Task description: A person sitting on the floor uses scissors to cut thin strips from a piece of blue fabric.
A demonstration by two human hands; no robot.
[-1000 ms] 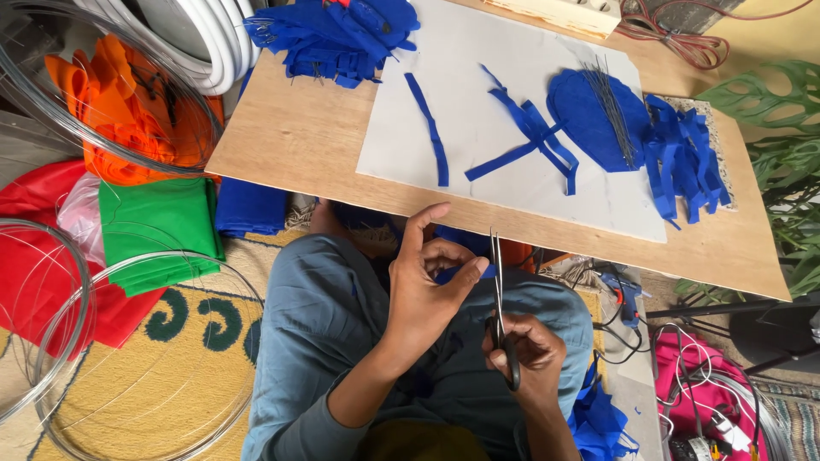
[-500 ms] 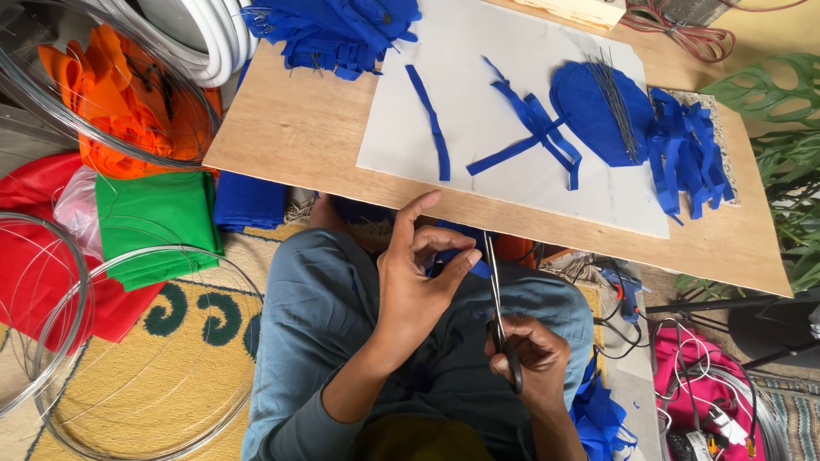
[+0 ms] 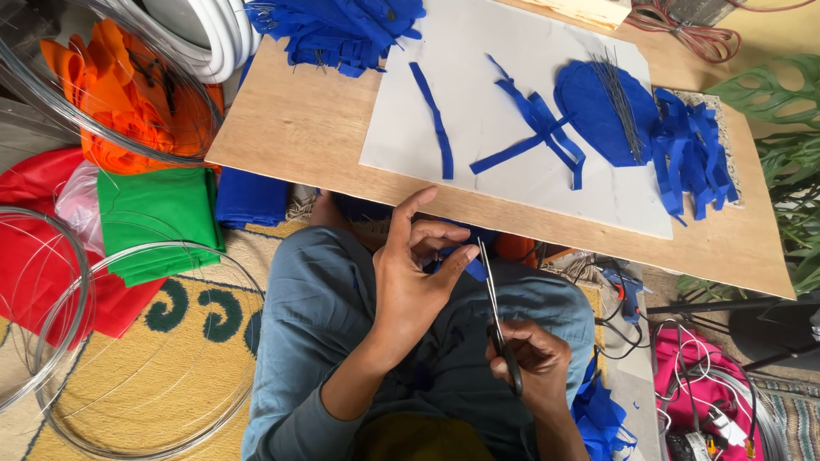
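Observation:
My left hand [image 3: 414,286] is raised over my lap, pinching a small piece of blue fabric [image 3: 472,268] between thumb and fingers. My right hand [image 3: 534,363] grips the handles of a pair of scissors [image 3: 495,309], whose blades point up at the blue piece beside my left fingertips. Both hands are below the near edge of a wooden board [image 3: 295,128]. On the board lies a white sheet [image 3: 495,94] with blue fabric strips [image 3: 436,119], a crossed bundle of strips [image 3: 538,128] and a blue oval piece [image 3: 602,111] with thin wires on it.
More blue fabric pieces [image 3: 342,26] pile at the board's far edge and right side [image 3: 692,154]. Orange [image 3: 120,85], green [image 3: 158,222] and red [image 3: 43,256] cloth lie at left with wire hoops [image 3: 154,341]. A glue gun [image 3: 628,290], cables and a pink bag [image 3: 709,384] sit at right.
My left hand has shifted slightly and the scissors have tilted toward the blue piece; the view has moved a little. The things on the board have not moved.

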